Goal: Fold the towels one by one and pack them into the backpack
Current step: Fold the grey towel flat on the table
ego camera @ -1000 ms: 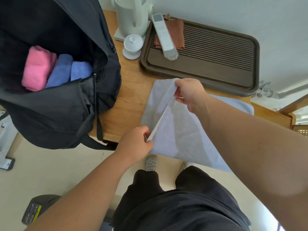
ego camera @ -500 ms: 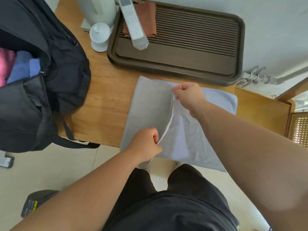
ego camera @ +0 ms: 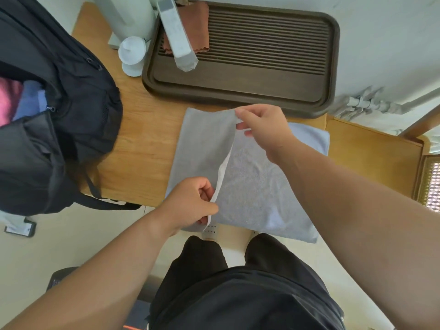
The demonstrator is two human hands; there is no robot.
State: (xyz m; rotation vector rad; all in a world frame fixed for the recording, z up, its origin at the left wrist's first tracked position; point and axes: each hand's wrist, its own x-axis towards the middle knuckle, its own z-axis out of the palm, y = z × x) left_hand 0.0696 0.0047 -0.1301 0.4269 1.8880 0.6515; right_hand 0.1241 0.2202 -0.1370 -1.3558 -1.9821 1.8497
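Observation:
A pale grey towel (ego camera: pixel 252 186) lies on the wooden table (ego camera: pixel 140 148), its near part hanging over the table's front edge. Its left half is folded over toward the middle. My left hand (ego camera: pixel 190 203) pinches the near end of that folded edge. My right hand (ego camera: pixel 264 127) pinches the far end of the same edge, lifted a little off the towel. The black backpack (ego camera: pixel 59 120) stands open at the left, with a pink towel (ego camera: pixel 8 101) and a blue towel (ego camera: pixel 29 98) inside.
A dark slatted tea tray (ego camera: pixel 238 91) lies just beyond the towel, bearing a brown cloth (ego camera: pixel 197 27) and a long white device (ego camera: pixel 178 36). A white lidded cup (ego camera: pixel 132 55) and a white kettle base stand at the back left. My legs are below the table edge.
The towel's folded edge has been carried rightward toward the middle with both hands holding it. The view has shifted right, so less of the backpack's opening shows.

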